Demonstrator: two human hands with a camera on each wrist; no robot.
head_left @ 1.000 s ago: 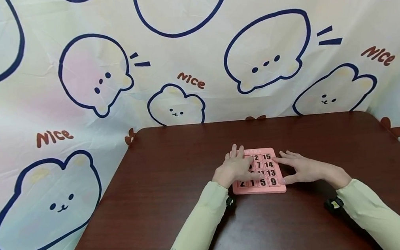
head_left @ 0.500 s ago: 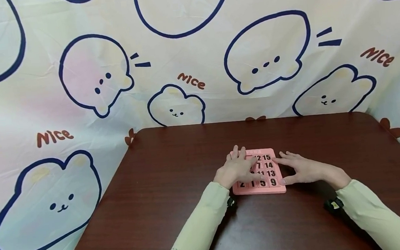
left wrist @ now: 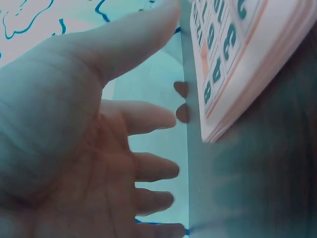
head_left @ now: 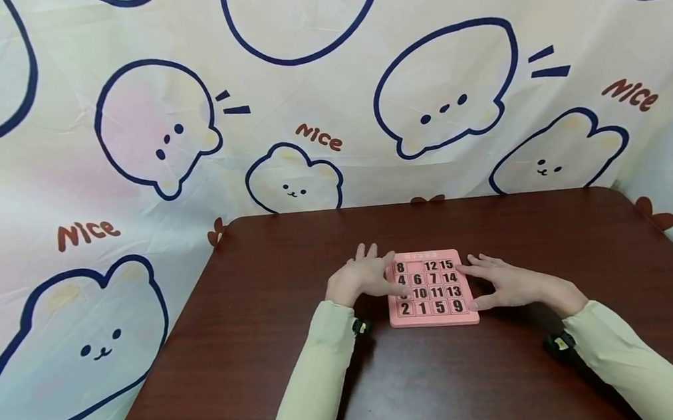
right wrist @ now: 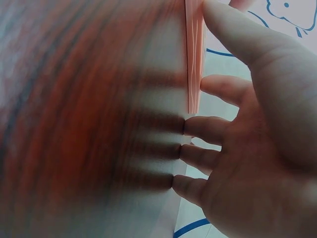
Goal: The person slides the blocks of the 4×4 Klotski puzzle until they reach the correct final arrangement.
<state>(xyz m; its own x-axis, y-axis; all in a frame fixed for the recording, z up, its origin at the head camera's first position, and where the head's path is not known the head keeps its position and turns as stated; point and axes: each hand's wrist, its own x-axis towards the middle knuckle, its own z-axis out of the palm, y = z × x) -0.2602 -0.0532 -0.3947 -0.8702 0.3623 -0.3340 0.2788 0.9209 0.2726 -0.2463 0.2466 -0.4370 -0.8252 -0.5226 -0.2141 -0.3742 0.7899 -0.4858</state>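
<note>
A pink number sliding puzzle (head_left: pixel 429 320) lies flat on the dark table, with black numbers on its tiles and a gap in the top row beside the 8. My left hand (head_left: pixel 351 282) is at the puzzle's left side, fingers spread; its thumb partly covers the 3 in the head view. In the left wrist view the left hand (left wrist: pixel 74 134) shows nothing in its palm. At the opposite side my right hand (head_left: pixel 514 284) has its thumb and index finger at the puzzle's right edge. The other fingertips of the right hand (right wrist: pixel 262 124) rest on the table.
The brown wooden table (head_left: pixel 293 267) has rounded far corners. A pale cloth backdrop (head_left: pixel 356 88) with blue cartoon outlines stands behind it. Small dark wrist devices (head_left: pixel 361 327) are worn under both pale green sleeves (head_left: pixel 312 379).
My left hand has moved left off the puzzle's middle, uncovering the 6, the 10 and the gap in the top row. The right hand stays at the right edge.
</note>
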